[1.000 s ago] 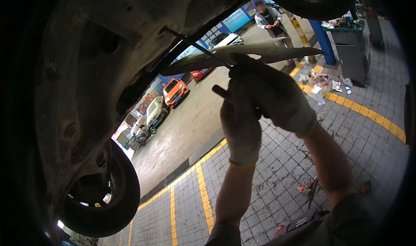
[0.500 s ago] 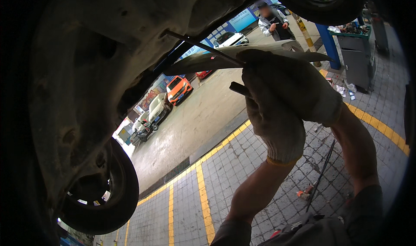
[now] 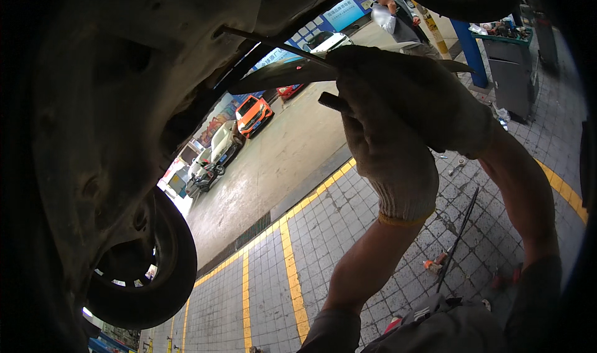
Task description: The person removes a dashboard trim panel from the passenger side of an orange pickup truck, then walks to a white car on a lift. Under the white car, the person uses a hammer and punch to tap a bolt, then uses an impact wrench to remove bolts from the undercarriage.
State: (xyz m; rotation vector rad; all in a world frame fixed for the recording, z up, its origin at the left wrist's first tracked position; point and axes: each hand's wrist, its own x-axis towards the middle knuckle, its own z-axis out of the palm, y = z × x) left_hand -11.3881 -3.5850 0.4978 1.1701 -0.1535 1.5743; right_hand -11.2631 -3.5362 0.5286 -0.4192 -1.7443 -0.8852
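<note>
My left hand, in a pale knit work glove, is closed, and a short dark ridged bar end sticks out of its fist. Above and partly behind it, my gloved right hand is closed around a long thin dark rod. The rod slants up to the left, and its far tip meets a hole in the car's underbody. Whether the bar end and the rod are one tool is hidden inside the gloves. The two hands press close together.
Wheels hang at lower left and upper right. A blue lift post and a grey tool cart stand at right. A long dark bar lies on the tiled floor. Farther off are a person and an orange car.
Both hands have shifted slightly up and left in view, the rod with them, its tip still at the underbody. The person in the background has raised an arm.
</note>
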